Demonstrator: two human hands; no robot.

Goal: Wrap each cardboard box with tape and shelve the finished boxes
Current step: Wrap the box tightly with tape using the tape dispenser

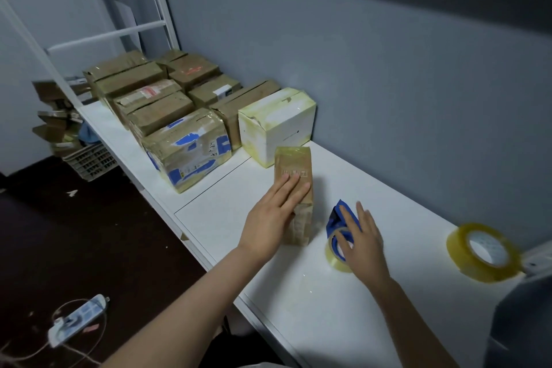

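My left hand (273, 215), fingers (288, 187) flat, pins the small box (294, 163) to the desk (298, 308), I'd say to stop it sliding, while my right hand (366, 243) lays spread fingers (363, 215) on the tape dispenser (336, 219).

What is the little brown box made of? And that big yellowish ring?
The small box looks like brown cardboard under glossy clear tape; its top shines. The ring seems a roll of see-through yellowish plastic tape on a pale core.

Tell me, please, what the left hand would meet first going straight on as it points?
The left hand rests flat on the small brown box; past that, probably the white box, though depth is unclear.
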